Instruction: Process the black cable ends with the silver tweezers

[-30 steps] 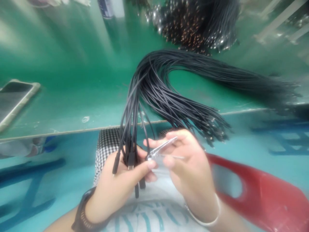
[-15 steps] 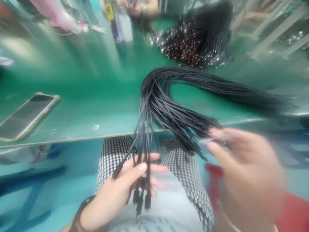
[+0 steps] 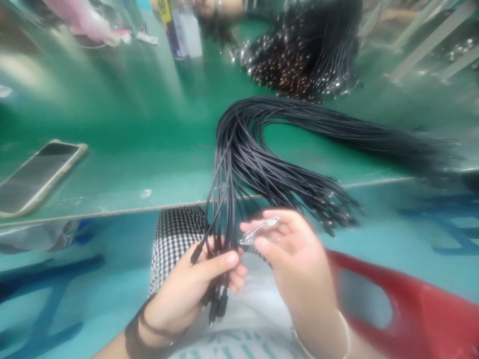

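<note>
Several black cable ends (image 3: 219, 301) hang through my left hand (image 3: 209, 271), its fingers and thumb curled round them, connectors pointing down. My right hand (image 3: 292, 249) is just to the right and pinches a small clear, shiny piece (image 3: 260, 232) between thumb and fingers. From my left hand the cables run up to a thick black cable bundle (image 3: 243, 129), which bends over on the green table. More of its ends spread over the table's front edge, beyond my right hand.
A phone (image 3: 39, 177) lies at the table's left. Behind are a spray can (image 3: 172, 30), a white bottle (image 3: 191, 35) and a big heap of cables (image 3: 299, 60). Another person's pink sleeve (image 3: 80, 20) shows at the back left. A red stool (image 3: 415, 309) stands at lower right.
My right hand has moved left, away from the bundle's loose ends and close to my left hand. The fingers of my left hand have curled in round the cables.
</note>
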A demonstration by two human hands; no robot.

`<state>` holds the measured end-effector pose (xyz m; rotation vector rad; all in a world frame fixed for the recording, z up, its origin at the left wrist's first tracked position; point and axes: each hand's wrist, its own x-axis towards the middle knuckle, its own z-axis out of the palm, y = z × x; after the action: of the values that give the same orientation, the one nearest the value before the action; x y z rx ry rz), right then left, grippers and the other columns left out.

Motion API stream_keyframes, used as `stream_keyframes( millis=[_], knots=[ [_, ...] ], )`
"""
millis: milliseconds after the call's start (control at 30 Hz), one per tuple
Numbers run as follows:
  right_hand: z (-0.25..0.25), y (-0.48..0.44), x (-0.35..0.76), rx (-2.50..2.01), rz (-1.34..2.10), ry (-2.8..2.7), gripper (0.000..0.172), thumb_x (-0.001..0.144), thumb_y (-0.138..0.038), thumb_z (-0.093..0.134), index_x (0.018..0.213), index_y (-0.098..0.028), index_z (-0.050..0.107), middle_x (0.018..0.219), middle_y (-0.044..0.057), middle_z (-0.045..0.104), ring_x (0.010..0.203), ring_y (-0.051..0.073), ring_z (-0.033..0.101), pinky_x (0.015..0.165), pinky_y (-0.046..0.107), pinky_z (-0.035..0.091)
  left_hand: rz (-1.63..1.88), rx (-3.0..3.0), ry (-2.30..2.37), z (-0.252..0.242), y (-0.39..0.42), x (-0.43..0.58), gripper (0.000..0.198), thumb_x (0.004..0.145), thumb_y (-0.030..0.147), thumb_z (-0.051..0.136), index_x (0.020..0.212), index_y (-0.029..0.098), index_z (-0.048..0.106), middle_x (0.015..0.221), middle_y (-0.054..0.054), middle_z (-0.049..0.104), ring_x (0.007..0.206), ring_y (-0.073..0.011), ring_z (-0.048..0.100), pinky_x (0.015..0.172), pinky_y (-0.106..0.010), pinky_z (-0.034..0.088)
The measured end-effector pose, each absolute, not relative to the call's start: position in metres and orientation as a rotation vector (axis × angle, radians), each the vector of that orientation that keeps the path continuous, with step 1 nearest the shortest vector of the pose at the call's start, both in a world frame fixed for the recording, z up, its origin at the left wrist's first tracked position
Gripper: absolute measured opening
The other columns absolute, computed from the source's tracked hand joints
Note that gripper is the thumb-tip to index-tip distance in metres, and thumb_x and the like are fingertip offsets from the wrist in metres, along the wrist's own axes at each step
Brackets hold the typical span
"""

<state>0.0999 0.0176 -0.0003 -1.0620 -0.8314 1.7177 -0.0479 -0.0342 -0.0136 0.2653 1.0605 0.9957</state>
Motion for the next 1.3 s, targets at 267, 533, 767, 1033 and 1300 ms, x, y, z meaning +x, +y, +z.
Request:
stream_keyframes(
  millis=[267,533,767,1033,1300],
  knots=[
    [-0.009,0.016,0.093,-1.048,1.778,-0.645,0.028,0.077,-0.018,0.079,0.099,-0.024,0.062,0.086,-0.002,0.070,0.084,0.018,0.075,0.072,0.028,0.063,1.036,0.560,1.158,-0.020,-0.038,-0.050,0.017,0.090,0.031,0.068,0.086,0.015,0.068,0.065,0.001,0.068,0.045,-0.0041,0.050,0.046,-0.015,0.040],
    [-0.011,0.011,0.087,-0.986,1.780,-0.461,0.023,0.083,-0.019,0.075,0.100,-0.024,0.061,0.085,-0.003,0.068,0.078,0.018,0.076,0.058,0.024,0.063,0.984,0.772,1.369,-0.016,-0.037,-0.048,0.019,0.088,0.037,0.069,0.089,0.019,0.067,0.071,0.001,0.071,0.049,-0.0084,0.057,0.047,-0.019,0.047],
    [-0.010,0.012,0.086,-1.014,1.758,-0.458,0.029,0.078,-0.018,0.080,0.099,-0.024,0.061,0.087,-0.004,0.071,0.079,0.019,0.077,0.062,0.027,0.065,0.958,0.903,1.423,-0.013,-0.036,-0.050,0.023,0.090,0.039,0.066,0.078,0.019,0.067,0.067,0.000,0.068,0.051,-0.0099,0.059,0.049,-0.020,0.049],
    [-0.010,0.012,0.087,-1.018,1.739,-0.510,0.032,0.076,-0.019,0.082,0.098,-0.025,0.061,0.086,-0.004,0.073,0.077,0.018,0.077,0.056,0.024,0.064,0.937,0.895,1.432,-0.011,-0.036,-0.050,0.022,0.090,0.039,0.066,0.082,0.019,0.068,0.070,-0.001,0.070,0.050,-0.0100,0.059,0.048,-0.020,0.048],
    [-0.012,0.010,0.085,-1.181,1.642,-0.587,0.028,0.079,-0.022,0.080,0.098,-0.024,0.061,0.085,-0.004,0.073,0.073,0.017,0.078,0.059,0.024,0.066,0.937,0.856,1.437,-0.011,-0.034,-0.049,0.021,0.089,0.037,0.067,0.079,0.019,0.067,0.066,0.001,0.067,0.049,-0.0092,0.057,0.048,-0.019,0.047]
  ],
)
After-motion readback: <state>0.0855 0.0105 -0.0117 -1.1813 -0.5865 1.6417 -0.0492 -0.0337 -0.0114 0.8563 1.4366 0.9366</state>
